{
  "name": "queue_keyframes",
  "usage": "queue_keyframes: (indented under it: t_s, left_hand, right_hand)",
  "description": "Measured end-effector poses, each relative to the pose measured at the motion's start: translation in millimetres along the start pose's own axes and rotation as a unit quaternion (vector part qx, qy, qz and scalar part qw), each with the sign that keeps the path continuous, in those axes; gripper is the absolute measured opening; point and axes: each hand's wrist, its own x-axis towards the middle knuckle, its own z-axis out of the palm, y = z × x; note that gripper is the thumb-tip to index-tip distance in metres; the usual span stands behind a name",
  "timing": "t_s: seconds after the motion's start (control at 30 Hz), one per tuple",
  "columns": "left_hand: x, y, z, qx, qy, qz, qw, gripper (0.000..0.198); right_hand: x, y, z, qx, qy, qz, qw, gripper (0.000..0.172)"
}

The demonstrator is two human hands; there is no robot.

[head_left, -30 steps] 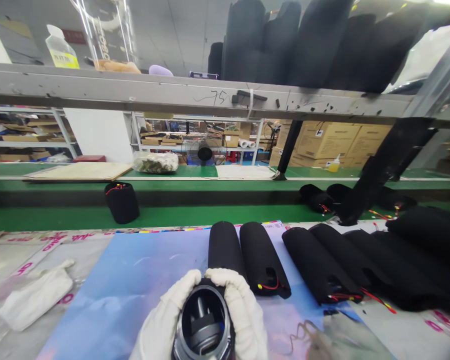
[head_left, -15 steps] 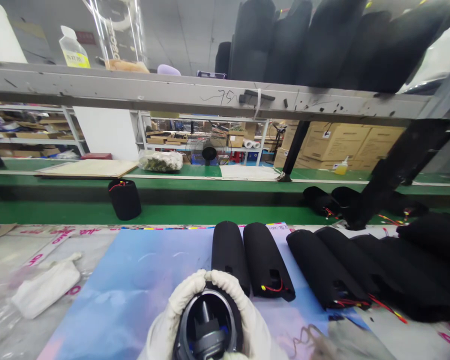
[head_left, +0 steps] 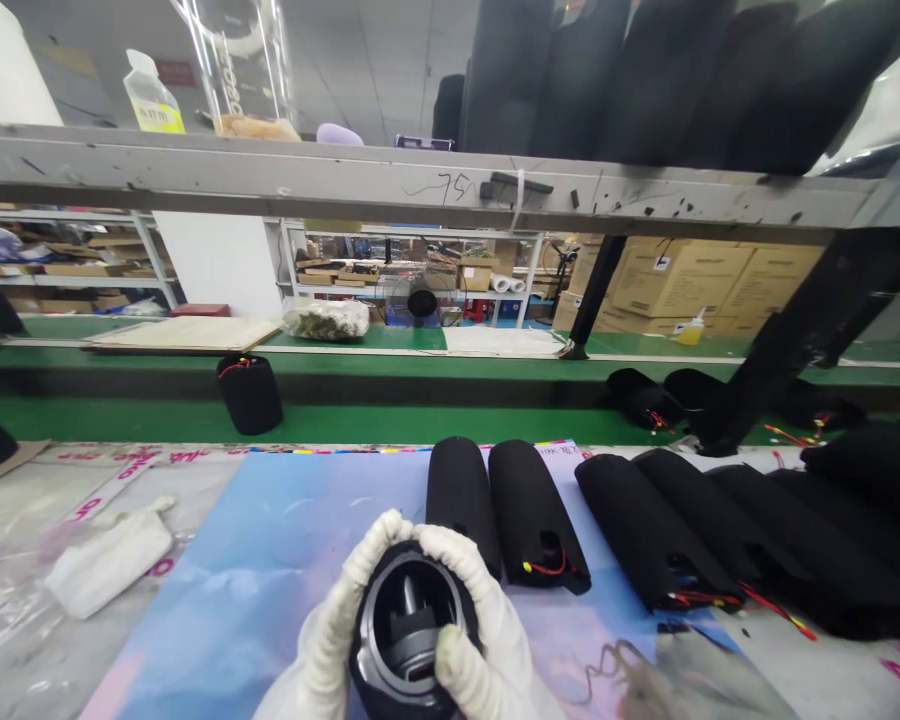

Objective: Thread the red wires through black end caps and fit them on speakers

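Both hands wear white gloves at the bottom centre of the head view. Between them is a black cylindrical housing (head_left: 409, 640), its open round end facing me. A grey ring rims that end, with dark parts and a pointed piece inside. My left hand (head_left: 319, 635) wraps round the left side, fingers curled over the far edge. My right hand (head_left: 502, 640) grips the right side, its thumb on the ring. Just beyond lie two black fabric-covered cylinders (head_left: 461, 495), the right one (head_left: 532, 510) showing red wires with a yellow connector.
A blue-pink sheet (head_left: 270, 560) covers the table. More black cylinders (head_left: 645, 530) with wires lie at right. A white glove (head_left: 109, 560) is at left. One short black cylinder (head_left: 250, 393) stands on the green surface behind. Overhead runs a shelf beam (head_left: 330, 180) bearing bottles and black cylinders.
My right thumb has come up over the ring at the housing's end. The hands and housing sit slightly higher in view.
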Motion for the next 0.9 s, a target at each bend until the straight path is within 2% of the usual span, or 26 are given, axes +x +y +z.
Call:
queue_keyframes:
  t_s: [0.07, 0.17, 0.23, 0.3, 0.37, 0.43, 0.5, 0.6, 0.7, 0.77, 0.83, 0.9]
  left_hand:
    - [2.9, 5.7, 0.5, 0.006, 0.003, -0.006, 1.000, 0.044]
    - [5.8, 15.0, -2.7, 0.049, 0.023, -0.002, 0.999, 0.036]
    - [5.7, 21.4, -5.3, 0.076, 0.023, 0.011, 0.997, 0.036]
    - [3.4, 26.4, -7.1, 0.078, 0.005, 0.025, 0.997, 0.039]
    - [-1.2, 29.0, -7.9, 0.063, -0.019, 0.033, 0.997, 0.043]
    - [-6.2, 28.2, -8.8, 0.079, -0.031, 0.038, 0.996, 0.043]
    - [-7.5, 23.9, -11.1, 0.123, -0.034, 0.051, 0.991, 0.048]
    - [4.1, 12.8, -20.3, 0.153, -0.026, 0.063, 0.986, 0.050]
    - [25.8, 4.4, -37.0, 0.108, -0.014, 0.055, 0.993, 0.060]
    - [33.3, 2.4, -47.9, 0.092, -0.006, 0.049, 0.995, 0.070]
    - [28.5, 0.1, -53.8, 0.107, 0.003, 0.052, 0.993, 0.064]
    - [13.7, -5.2, -52.6, 0.165, 0.015, 0.090, 0.982, 0.057]
  right_hand:
    - [1.0, -4.9, 2.3, -0.005, 0.003, 0.016, 1.000, 0.058]
    - [0.1, -5.9, 5.0, -0.069, 0.046, 0.034, 0.996, 0.045]
    - [0.8, -1.1, 3.0, -0.092, 0.056, 0.041, 0.993, 0.043]
    - [3.3, 6.4, -3.3, -0.084, 0.030, 0.043, 0.995, 0.049]
    - [5.7, 12.8, -11.6, -0.064, -0.027, 0.044, 0.997, 0.053]
    - [5.9, 14.2, -17.2, -0.039, -0.071, 0.047, 0.996, 0.056]
    - [3.9, 10.5, -17.3, -0.026, -0.078, 0.053, 0.995, 0.059]
    - [2.4, 4.8, -11.9, -0.019, -0.062, 0.038, 0.997, 0.067]
    - [6.5, 8.3, -14.2, -0.042, -0.016, 0.044, 0.998, 0.072]
    - [9.4, 13.1, -22.3, -0.065, 0.021, 0.063, 0.996, 0.064]
    - [8.5, 15.6, -30.7, -0.082, 0.040, 0.078, 0.993, 0.050]
    - [2.7, 14.6, -34.8, -0.092, 0.036, 0.083, 0.992, 0.040]
